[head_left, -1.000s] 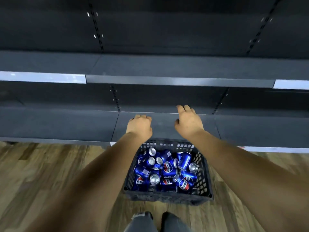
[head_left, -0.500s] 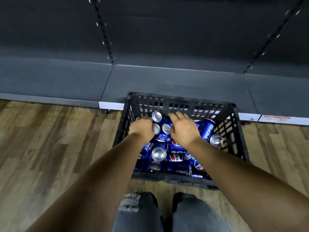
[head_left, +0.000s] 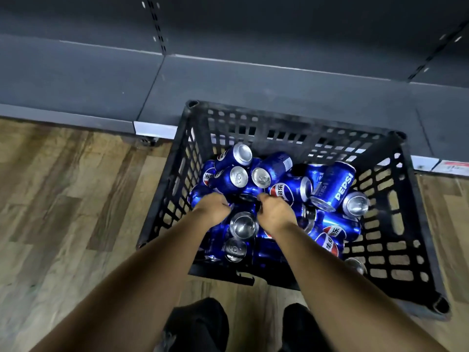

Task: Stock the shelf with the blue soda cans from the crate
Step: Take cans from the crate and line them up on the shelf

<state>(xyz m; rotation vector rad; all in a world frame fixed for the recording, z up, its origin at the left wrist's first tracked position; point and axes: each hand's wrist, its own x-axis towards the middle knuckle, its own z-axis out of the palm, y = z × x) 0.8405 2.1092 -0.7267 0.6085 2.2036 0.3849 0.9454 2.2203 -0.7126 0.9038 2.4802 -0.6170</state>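
Fingers first: the left hand (head_left: pixel 212 208) is down among the cans (head_left: pixel 279 199), fingers curled under, out of sight behind the knuckles. Whether they grasp a can, I cannot tell. Same story on the right hand (head_left: pixel 275 212): knuckles up, fingers tucked down into the pile, grip hidden. The two hands sit close together, a silver can top (head_left: pixel 243 224) showing just between the wrists, at 6 o'clock from the gap.

Out from the hands, blue cans lie jumbled every way. At 12 o'clock, three silver tops face up. At 2 o'clock, a big can (head_left: pixel 335 185) lies tilted with white PEPSI lettering along its side. At 4 o'clock, more cans show the red, white and blue logo.

All of it sits inside the black crate (head_left: pixel 396 224), lattice walls all round, standing on the wood-pattern floor (head_left: pixel 76 199).

At 12 o'clock from the crate, touching or just beside its far wall, runs the grey bottom shelf (head_left: pixel 253 85), with a white price strip (head_left: pixel 154 128) on its front edge at 10 o'clock.

At 6 o'clock, both forearms stretch in, and two dark shoes (head_left: pixel 198 323) stand below.
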